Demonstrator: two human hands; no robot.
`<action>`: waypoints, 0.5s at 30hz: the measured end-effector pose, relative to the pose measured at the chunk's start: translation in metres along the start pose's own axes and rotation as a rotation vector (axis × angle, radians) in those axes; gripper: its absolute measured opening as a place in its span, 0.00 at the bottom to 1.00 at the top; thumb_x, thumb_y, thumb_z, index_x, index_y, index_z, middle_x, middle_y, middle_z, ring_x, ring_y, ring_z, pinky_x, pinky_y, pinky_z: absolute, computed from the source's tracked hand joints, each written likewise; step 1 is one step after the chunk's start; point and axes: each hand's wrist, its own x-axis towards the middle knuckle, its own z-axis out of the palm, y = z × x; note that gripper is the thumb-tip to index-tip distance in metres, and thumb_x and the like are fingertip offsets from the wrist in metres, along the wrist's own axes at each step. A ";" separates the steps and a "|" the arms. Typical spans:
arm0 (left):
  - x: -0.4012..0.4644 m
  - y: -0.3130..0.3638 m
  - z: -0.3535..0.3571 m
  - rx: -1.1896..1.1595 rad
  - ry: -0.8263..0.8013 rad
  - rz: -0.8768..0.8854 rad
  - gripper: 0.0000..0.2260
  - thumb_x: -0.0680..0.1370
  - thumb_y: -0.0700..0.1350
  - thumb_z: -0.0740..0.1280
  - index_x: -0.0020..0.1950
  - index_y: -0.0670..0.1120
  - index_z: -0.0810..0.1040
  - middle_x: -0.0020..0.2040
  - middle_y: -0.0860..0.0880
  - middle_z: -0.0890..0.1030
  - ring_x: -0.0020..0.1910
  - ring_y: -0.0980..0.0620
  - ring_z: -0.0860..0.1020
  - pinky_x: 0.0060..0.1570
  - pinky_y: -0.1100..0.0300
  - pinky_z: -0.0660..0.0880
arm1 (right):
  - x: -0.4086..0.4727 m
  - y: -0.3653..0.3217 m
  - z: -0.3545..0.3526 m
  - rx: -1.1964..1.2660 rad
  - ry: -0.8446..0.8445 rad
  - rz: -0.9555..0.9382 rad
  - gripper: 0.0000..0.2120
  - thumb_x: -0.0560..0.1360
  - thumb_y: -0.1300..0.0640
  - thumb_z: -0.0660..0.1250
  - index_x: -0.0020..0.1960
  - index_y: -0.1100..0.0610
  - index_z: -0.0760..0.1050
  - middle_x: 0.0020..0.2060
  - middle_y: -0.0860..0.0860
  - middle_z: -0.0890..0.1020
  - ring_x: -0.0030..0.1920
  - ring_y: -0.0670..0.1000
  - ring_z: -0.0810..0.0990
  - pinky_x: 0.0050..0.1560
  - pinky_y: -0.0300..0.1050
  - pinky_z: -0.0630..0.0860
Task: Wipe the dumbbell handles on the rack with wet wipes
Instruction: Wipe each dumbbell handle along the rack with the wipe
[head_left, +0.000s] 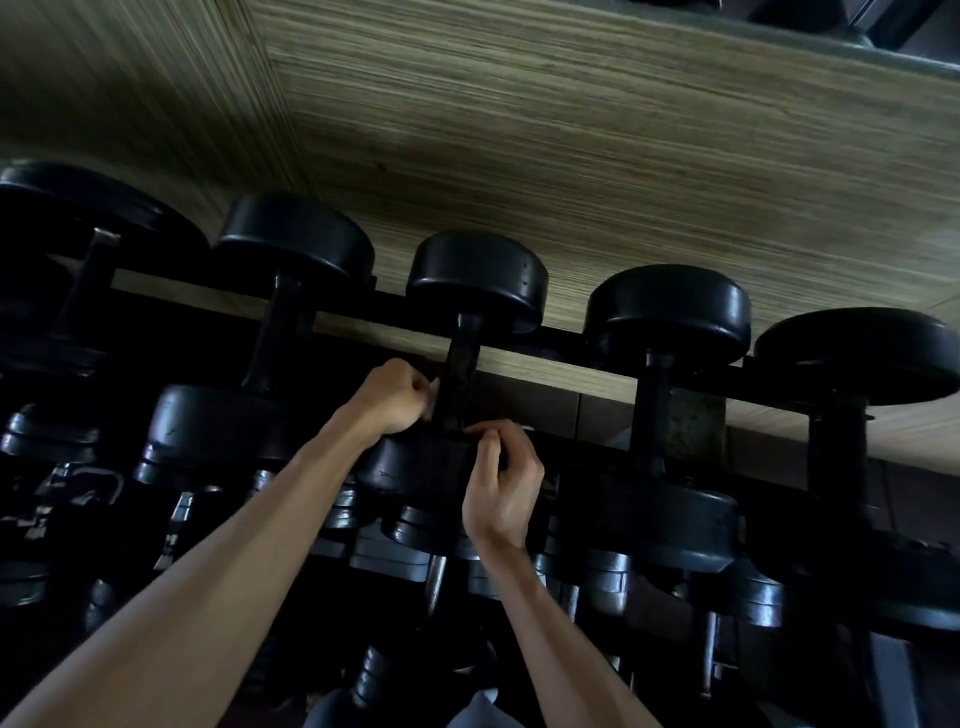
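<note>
Both hands (447, 441) curled beside handle (460, 379)

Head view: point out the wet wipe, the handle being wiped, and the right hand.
wet wipe (434, 385): head view, white edge showing at the left hand's fingers.
handle (461, 364): head view, mid shaft.
right hand (503, 491): head view, back of hand.

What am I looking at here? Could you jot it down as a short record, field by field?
place: rack of black dumbbells against a wood-grain wall
dumbbell worked on: middle dumbbell of the top row
left hand: curled beside its handle, pinching a wet wipe
right hand: fingers curled at the handle's lower end; anything held is hidden
lower tiers: more dumbbells, dim
</note>
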 end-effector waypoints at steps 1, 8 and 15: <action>0.001 0.002 0.002 0.000 -0.009 -0.014 0.17 0.81 0.51 0.64 0.42 0.40 0.83 0.37 0.47 0.81 0.41 0.49 0.79 0.36 0.60 0.70 | 0.000 0.000 0.000 0.000 0.001 0.000 0.13 0.76 0.57 0.56 0.41 0.54 0.79 0.35 0.43 0.79 0.40 0.49 0.78 0.42 0.41 0.74; -0.010 0.001 -0.001 0.089 0.019 0.038 0.20 0.82 0.52 0.63 0.35 0.43 0.82 0.39 0.44 0.84 0.41 0.48 0.81 0.42 0.56 0.75 | -0.001 0.000 0.000 -0.001 0.007 0.012 0.14 0.76 0.54 0.56 0.42 0.54 0.80 0.35 0.44 0.79 0.41 0.49 0.78 0.42 0.42 0.75; -0.015 0.004 0.005 0.180 0.057 0.089 0.15 0.82 0.49 0.64 0.41 0.43 0.81 0.35 0.48 0.79 0.34 0.52 0.78 0.30 0.62 0.68 | 0.000 0.003 0.001 -0.011 0.016 -0.004 0.13 0.76 0.57 0.57 0.41 0.54 0.80 0.35 0.44 0.80 0.40 0.49 0.78 0.42 0.46 0.75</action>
